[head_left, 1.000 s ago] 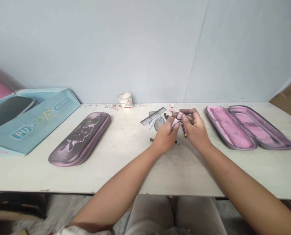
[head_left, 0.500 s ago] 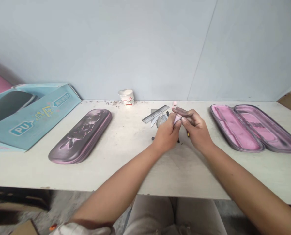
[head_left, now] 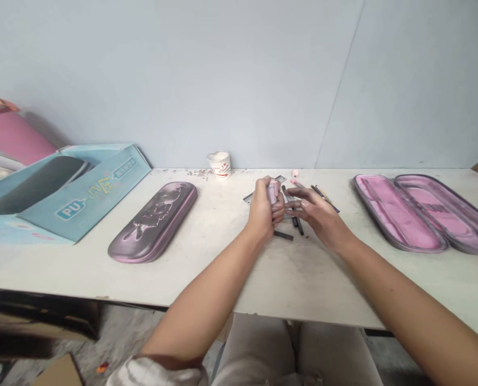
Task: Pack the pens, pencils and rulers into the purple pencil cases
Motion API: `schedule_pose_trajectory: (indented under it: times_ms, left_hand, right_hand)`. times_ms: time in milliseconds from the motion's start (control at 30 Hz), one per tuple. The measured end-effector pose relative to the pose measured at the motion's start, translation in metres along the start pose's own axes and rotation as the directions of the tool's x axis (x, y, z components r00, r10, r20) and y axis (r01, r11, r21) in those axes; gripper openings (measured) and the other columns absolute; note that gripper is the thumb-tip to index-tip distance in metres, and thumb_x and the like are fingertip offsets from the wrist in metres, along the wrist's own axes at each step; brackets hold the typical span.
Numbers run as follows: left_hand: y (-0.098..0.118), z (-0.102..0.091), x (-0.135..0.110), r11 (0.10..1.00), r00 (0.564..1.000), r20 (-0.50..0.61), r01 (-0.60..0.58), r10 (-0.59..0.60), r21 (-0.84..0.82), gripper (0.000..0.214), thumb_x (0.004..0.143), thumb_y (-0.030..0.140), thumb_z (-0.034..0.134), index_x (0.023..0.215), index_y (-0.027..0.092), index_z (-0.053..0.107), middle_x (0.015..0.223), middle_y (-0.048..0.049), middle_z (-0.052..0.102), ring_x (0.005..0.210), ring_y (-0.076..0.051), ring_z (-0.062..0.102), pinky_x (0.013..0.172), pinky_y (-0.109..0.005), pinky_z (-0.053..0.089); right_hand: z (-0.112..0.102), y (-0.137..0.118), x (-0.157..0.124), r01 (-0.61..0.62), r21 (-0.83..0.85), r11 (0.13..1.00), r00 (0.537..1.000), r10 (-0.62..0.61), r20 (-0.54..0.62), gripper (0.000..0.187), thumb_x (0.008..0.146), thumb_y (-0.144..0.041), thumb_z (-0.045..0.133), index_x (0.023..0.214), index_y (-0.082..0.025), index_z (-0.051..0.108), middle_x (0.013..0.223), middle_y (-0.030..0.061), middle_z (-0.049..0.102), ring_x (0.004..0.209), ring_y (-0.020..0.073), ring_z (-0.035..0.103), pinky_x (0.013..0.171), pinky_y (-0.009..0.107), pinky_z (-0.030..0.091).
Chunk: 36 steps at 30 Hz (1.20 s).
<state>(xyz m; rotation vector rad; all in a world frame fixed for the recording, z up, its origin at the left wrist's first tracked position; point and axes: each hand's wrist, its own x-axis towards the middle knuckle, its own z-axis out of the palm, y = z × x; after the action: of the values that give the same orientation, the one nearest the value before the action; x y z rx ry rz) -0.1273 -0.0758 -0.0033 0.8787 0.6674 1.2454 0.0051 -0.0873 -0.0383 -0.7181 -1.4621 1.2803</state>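
- Counter (head_left: 207,262), pale and scuffed, runs along the wall, with a blue printed carton (head_left: 90,201) at its far left.
- Open pink-lined pencil case (head_left: 400,214) lies to the right; a closed purple-pink pencil case (head_left: 152,221) lies to the left.
- Left hand (head_left: 263,209) is curled shut around a pink tube (head_left: 273,191), held upright over the pile.
- Right hand (head_left: 317,212) is open, fingers spread, just above loose dark pens (head_left: 283,235).
- Small pink cap (head_left: 294,173) sits beyond them, near the wall.

Stationery pile (head_left: 283,235) mid-table (head_left: 207,262). From there: closed pencil case (head_left: 152,221) at 9 o'clock, box (head_left: 86,195) beyond it, open pencil case (head_left: 424,214) at 3, paper cup (head_left: 218,163) at 11.
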Motion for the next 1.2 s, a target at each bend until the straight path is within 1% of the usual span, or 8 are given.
schedule_pose_trajectory:
  times_ms: [100, 167, 300, 400, 533, 933, 1067, 1200]
  left_hand:
    - [0.01, -0.006, 0.001, 0.985, 0.999, -0.029, -0.019, 0.015, -0.169, 0.038, 0.081, 0.054, 0.032, 0.07, 0.02, 0.044, 0.037, 0.0106, 0.02, 0.026, -0.006, 0.015, 0.029, -0.016, 0.012]
    - [0.013, -0.008, 0.002, 0.97, 0.999, -0.043, -0.013, 0.003, -0.242, 0.039, 0.082, 0.055, 0.032, 0.07, 0.02, 0.045, 0.037, 0.0104, 0.021, 0.027, -0.006, 0.016, 0.029, -0.015, 0.012]
    - [0.014, -0.01, 0.003, 0.94, 0.999, -0.033, 0.014, -0.027, -0.342, 0.037, 0.082, 0.052, 0.035, 0.068, 0.019, 0.046, 0.037, 0.0096, 0.023, 0.026, -0.006, 0.018, 0.029, -0.016, 0.011]
    - [0.013, -0.011, 0.003, 0.926, 0.999, -0.026, 0.017, -0.029, -0.377, 0.04, 0.081, 0.054, 0.035, 0.069, 0.018, 0.047, 0.036, 0.0095, 0.023, 0.026, -0.006, 0.019, 0.028, -0.017, 0.012]
    - [0.012, -0.013, 0.003, 0.937, 1.0, 0.01, 0.023, -0.021, -0.348, 0.037, 0.081, 0.051, 0.035, 0.069, 0.018, 0.048, 0.036, 0.0094, 0.022, 0.026, -0.006, 0.018, 0.029, -0.017, 0.012]
    - [0.012, -0.013, 0.003, 0.918, 0.998, -0.033, 0.029, -0.046, -0.395, 0.041, 0.081, 0.052, 0.033, 0.07, 0.018, 0.051, 0.036, 0.0088, 0.023, 0.026, -0.007, 0.019, 0.03, -0.017, 0.013]
    - [0.015, -0.008, 0.0, 0.92, 0.998, -0.029, 0.046, -0.062, -0.389, 0.04, 0.082, 0.05, 0.033, 0.07, 0.017, 0.052, 0.036, 0.0089, 0.023, 0.027, -0.007, 0.018, 0.029, -0.017, 0.013]
    - [0.018, -0.002, -0.002, 0.93, 0.998, -0.043, 0.023, -0.042, -0.367, 0.04, 0.081, 0.051, 0.034, 0.069, 0.018, 0.052, 0.036, 0.0087, 0.022, 0.026, -0.007, 0.019, 0.029, -0.018, 0.013]
  right_hand:
    - [0.005, 0.005, -0.001, -0.135, 0.104, 0.985, 0.989, 0.127, 0.075, 0.031, 0.083, -0.047, 0.051, 0.105, -0.025, 0.054, 0.108, 0.0044, 0.06, 0.096, 0.0177, 0.06, 0.089, 0.04, 0.048]
    - [0.009, 0.007, -0.002, -0.196, 0.136, 0.971, 0.976, 0.18, 0.125, 0.031, 0.082, -0.048, 0.052, 0.102, -0.024, 0.053, 0.098, 0.0032, 0.062, 0.095, 0.0166, 0.06, 0.089, 0.04, 0.048]
    - [0.014, 0.008, -0.003, -0.259, 0.175, 0.95, 0.958, 0.229, 0.173, 0.032, 0.08, -0.05, 0.054, 0.097, -0.022, 0.054, 0.097, 0.002, 0.06, 0.094, 0.0156, 0.059, 0.091, 0.04, 0.047]
    - [0.014, 0.009, -0.004, -0.265, 0.2, 0.943, 0.956, 0.231, 0.179, 0.03, 0.081, -0.049, 0.054, 0.094, -0.022, 0.055, 0.096, 0.0014, 0.059, 0.094, 0.0158, 0.059, 0.091, 0.039, 0.047]
    - [0.014, 0.006, -0.004, -0.266, 0.191, 0.945, 0.953, 0.228, 0.199, 0.032, 0.08, -0.05, 0.053, 0.091, -0.021, 0.056, 0.094, 0.0015, 0.058, 0.093, 0.0163, 0.058, 0.091, 0.039, 0.047]
    - [0.015, 0.003, -0.004, -0.284, 0.156, 0.946, 0.949, 0.254, 0.188, 0.036, 0.077, -0.054, 0.056, 0.089, -0.021, 0.053, 0.089, 0.0009, 0.056, 0.088, 0.0159, 0.057, 0.088, 0.038, 0.047]
    - [0.016, 0.001, -0.003, -0.242, 0.143, 0.96, 0.959, 0.214, 0.189, 0.037, 0.076, -0.055, 0.056, 0.088, -0.02, 0.052, 0.088, 0.0003, 0.053, 0.09, 0.0158, 0.056, 0.087, 0.039, 0.048]
    - [0.017, -0.004, -0.002, -0.202, 0.137, 0.97, 0.969, 0.178, 0.17, 0.038, 0.076, -0.056, 0.056, 0.083, -0.018, 0.051, 0.084, -0.0001, 0.052, 0.086, 0.0143, 0.056, 0.086, 0.039, 0.048]
